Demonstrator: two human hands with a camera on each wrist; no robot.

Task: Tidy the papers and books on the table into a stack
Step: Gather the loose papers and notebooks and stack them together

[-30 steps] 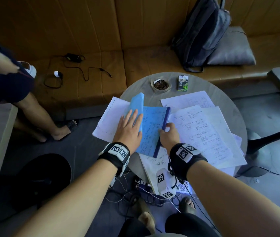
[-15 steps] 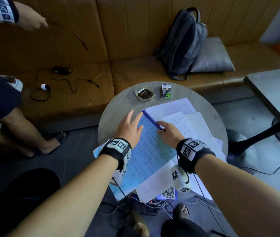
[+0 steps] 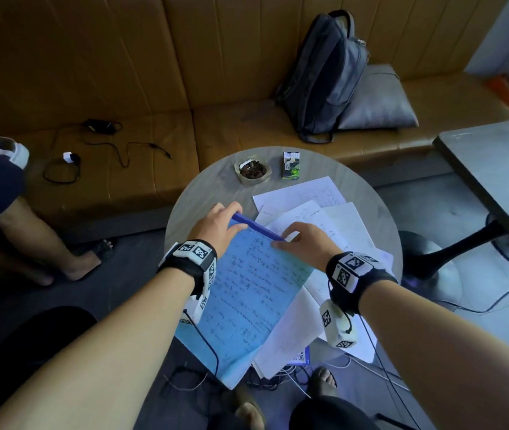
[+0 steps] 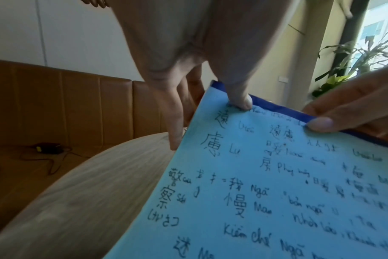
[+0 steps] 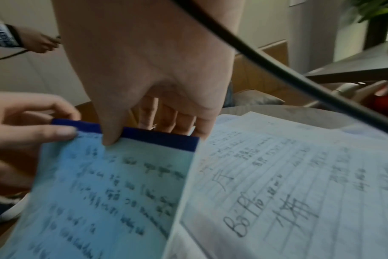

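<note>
Two containers sat near the table's [image 3: 203,193] far edge: an ashtray [image 3: 252,172] holding dark butts, and just beside it a small dark pack [image 3: 291,165] standing upright, its contents hidden from us. Our left hand [image 3: 217,226] and right hand [image 3: 304,243] both pinched the dark-blue bound edge of the blue notebook [image 3: 247,293], thumbs on the written page, fingers curled behind it. Its gripped edge was lifted over the middle of the table, and its near end hung past the table's near edge. White handwritten papers [image 3: 324,209] lay fanned and overlapping toward the right edge, some under the notebook. Beyond the round table ran a tan sofa [image 3: 122,72] carrying a grey backpack [image 3: 324,79], a cushion [image 3: 377,103] and loose black cables [image 3: 104,144]. Another person's bare legs [image 3: 45,243] showed at left.
</note>
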